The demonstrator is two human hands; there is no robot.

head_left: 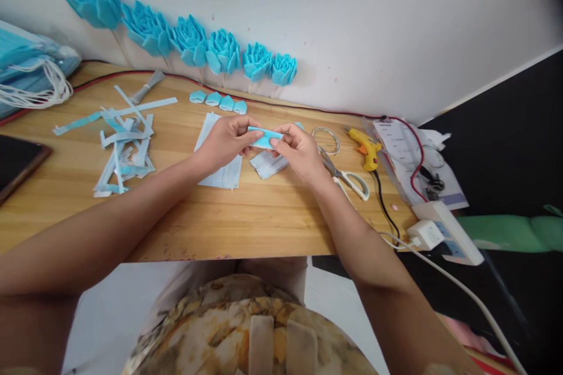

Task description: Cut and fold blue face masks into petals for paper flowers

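My left hand and my right hand meet over the middle of the wooden table. Between their pinched fingertips they hold a small blue piece of mask fabric, folded into a strip. Under the hands lie a flat cut mask sheet and a small stack of cut blue pieces. Several folded blue petals lie in a row behind the hands. Along the wall stands a row of finished blue fabric flowers.
A pile of cut strips lies at the left, with a bag of face masks beyond. Scissors, a tape ring, a yellow glue gun and a power strip sit at the right. A dark tablet lies at the left edge.
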